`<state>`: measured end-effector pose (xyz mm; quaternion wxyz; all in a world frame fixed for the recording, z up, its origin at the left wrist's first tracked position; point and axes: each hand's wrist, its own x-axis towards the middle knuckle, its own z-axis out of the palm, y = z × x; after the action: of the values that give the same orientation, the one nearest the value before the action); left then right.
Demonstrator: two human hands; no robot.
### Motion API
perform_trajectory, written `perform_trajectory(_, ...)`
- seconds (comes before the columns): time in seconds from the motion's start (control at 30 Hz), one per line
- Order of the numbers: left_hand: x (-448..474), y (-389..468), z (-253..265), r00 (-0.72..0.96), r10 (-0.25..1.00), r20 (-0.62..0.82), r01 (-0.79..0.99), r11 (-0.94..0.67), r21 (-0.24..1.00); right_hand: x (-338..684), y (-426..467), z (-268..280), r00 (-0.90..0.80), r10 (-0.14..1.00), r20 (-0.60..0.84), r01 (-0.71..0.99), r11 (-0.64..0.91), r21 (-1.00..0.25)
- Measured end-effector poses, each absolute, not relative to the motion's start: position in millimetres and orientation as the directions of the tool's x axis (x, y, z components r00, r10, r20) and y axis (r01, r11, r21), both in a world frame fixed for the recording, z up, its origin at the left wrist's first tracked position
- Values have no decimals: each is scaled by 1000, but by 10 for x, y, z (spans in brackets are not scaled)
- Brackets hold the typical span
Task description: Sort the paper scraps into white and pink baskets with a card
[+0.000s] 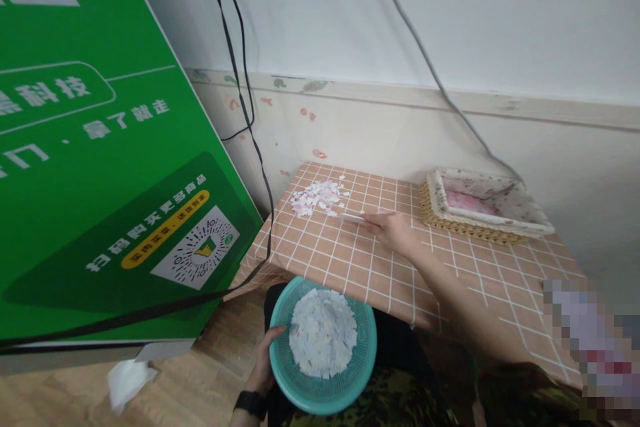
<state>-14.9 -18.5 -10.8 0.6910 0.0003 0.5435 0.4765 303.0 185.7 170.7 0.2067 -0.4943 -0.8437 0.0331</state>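
My left hand [263, 359] grips the left rim of a round teal plastic basket [369, 360], thumb over the edge. Small torn pieces of pale paper [323, 333] lie heaped inside it. Over the table, my right hand [393, 230] is closed on a thin, flat white strip [353, 218], whose exact kind I cannot make out. The strip points left, towards a loose pile of white and pinkish paper scraps [317, 198] near the table's far left corner.
A checked brown cloth covers the table [345, 260]. Against the wall stands a fabric-lined wicker basket [520, 237] with something pink inside. A large green panel [150, 113] rises at the left, with black cables [243, 80] hanging beside it. A white bag-like item [129, 380] lies on the floor.
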Motion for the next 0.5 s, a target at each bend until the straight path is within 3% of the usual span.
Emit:
perform_trajectory(0.3, -160, -192, -160, -46, 674, -737, -654, 537, 532, 3078, 1594, 1668, -492, 778, 390, 724, 615, -313)
perform_trajectory(0.5, -134, -183, -117, -4, 667, -745, -677, 547, 493, 2600, 1249, 1521, -654, 671, 350, 665, 730, -156)
